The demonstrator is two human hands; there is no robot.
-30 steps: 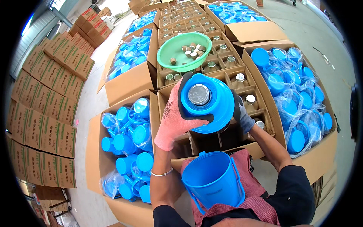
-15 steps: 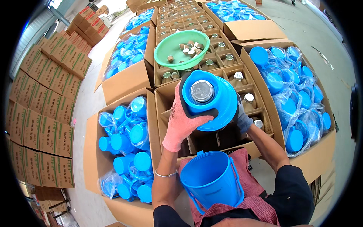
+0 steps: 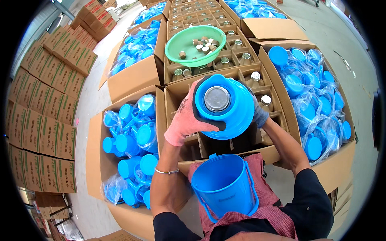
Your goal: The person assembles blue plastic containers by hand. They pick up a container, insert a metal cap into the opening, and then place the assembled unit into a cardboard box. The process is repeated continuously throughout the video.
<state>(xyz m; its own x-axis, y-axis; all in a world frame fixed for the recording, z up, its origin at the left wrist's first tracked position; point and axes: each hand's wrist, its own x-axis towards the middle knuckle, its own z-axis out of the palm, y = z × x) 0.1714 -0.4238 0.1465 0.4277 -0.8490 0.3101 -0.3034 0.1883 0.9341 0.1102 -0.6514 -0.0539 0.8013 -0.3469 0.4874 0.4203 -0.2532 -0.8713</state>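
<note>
My left hand (image 3: pixel 184 119), in a pink glove with dark fingertips, wraps around the left side of a blue plastic flask top (image 3: pixel 238 110). A round grey disc (image 3: pixel 217 99) sits in its collar, facing up. My right hand (image 3: pixel 260 113), in a grey-blue glove, grips the wide flange from the right, its fingers partly hidden behind it. I hold the piece above a divided carton (image 3: pixel 273 154). Below, against my red checked apron, stands an open blue bucket-shaped flask body (image 3: pixel 227 197) with a side handle.
A green bowl (image 3: pixel 173 48) with brown-and-white stoppers rests on cartons of silver-topped flasks (image 3: pixel 265 100). Open cartons of bagged blue plastic parts stand left (image 3: pixel 132 130) and right (image 3: pixel 307 104). Stacked closed cartons (image 3: pixel 40 132) line the far left.
My left forearm has shifted slightly left. Both hands still hold the flask top, which has moved slightly to the right. The view has shifted a little.
</note>
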